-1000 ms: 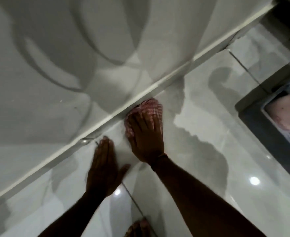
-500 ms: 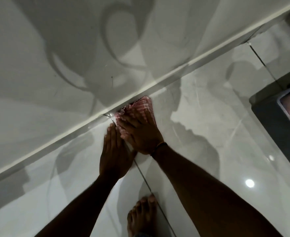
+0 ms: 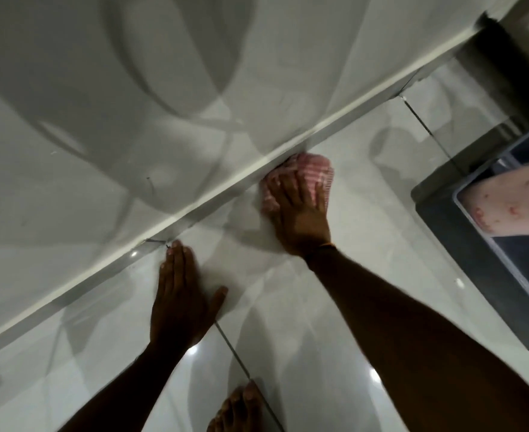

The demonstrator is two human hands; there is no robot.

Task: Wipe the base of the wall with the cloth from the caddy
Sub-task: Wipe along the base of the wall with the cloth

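Note:
A red-and-white checked cloth [image 3: 314, 171] is bunched against the white strip at the base of the wall [image 3: 213, 194], which runs diagonally from lower left to upper right. My right hand [image 3: 300, 216] presses down on the cloth, fingers spread over it and pointing at the wall. Left of it, my left hand [image 3: 182, 294] lies flat on the glossy floor tile, fingers together, fingertips close to the wall base, holding nothing. The dark caddy [image 3: 487, 244] stands at the right edge with a pink spotted item [image 3: 512, 201] inside.
The floor is glossy pale tile [image 3: 366, 275] with thin dark grout lines. My bare foot [image 3: 238, 410] shows at the bottom edge. A dark vertical edge [image 3: 503, 51] stands at the upper right, where the wall ends.
My right hand has slid the cloth to the right along the wall base, away from my left hand. The two hands were touching half a second ago and are now apart.

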